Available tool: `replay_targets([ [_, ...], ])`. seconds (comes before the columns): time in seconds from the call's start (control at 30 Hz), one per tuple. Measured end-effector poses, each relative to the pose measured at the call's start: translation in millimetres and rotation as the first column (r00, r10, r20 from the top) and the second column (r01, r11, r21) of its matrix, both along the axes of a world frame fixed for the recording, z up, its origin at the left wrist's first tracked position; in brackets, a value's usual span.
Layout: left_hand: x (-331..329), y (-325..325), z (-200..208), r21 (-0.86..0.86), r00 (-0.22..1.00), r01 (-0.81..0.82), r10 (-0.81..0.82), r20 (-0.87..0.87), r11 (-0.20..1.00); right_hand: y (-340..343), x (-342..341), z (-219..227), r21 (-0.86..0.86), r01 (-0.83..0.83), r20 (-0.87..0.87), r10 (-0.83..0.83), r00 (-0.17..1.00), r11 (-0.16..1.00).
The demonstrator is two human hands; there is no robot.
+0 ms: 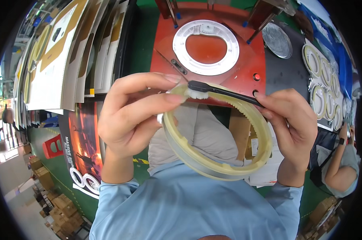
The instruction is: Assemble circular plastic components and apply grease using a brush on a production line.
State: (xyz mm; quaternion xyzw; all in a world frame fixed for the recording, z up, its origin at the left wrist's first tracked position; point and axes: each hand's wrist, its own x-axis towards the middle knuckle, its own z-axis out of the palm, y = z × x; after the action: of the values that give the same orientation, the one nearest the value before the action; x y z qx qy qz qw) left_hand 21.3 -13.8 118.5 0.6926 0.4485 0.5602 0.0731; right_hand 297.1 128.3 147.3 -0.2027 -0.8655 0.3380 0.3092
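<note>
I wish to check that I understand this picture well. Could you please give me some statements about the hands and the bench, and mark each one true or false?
1. The right hand holds a black brush. True.
2. The left hand holds a cardboard sheet. False: it holds the translucent yellowish ring.
3. A white ring lies on the red table. True.
4. The red push button is to the left of the white ring. False: it is to the right.
5. The person's sleeves are light blue. True.
</note>
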Motion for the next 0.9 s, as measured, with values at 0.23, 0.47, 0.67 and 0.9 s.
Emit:
replay_targets([
  [0.23,-8,-12,-1,-0.035,0.999,-0.051,0.051,0.007,0.998,-13,5,33,0.34,-0.041,0.184,-0.024,0.983,0.939],
  [0.47,-8,-11,22,-0.048,0.908,-0.018,-0.004,-0.418,0.999,-14,10,80,0.415,-0.253,0.499,0.013,0.866,0.874],
  [0.67,15,-5,45,-0.108,0.761,0.18,-0.208,-0.614,0.978,0,16,90,-0.032,-0.18,0.789,0.135,0.599,0.983],
  [0.9,25,-3,41,-0.033,0.647,0.249,-0.192,-0.738,0.968,35,-7,100,-0.172,-0.627,0.647,0.567,0.51,0.76],
])
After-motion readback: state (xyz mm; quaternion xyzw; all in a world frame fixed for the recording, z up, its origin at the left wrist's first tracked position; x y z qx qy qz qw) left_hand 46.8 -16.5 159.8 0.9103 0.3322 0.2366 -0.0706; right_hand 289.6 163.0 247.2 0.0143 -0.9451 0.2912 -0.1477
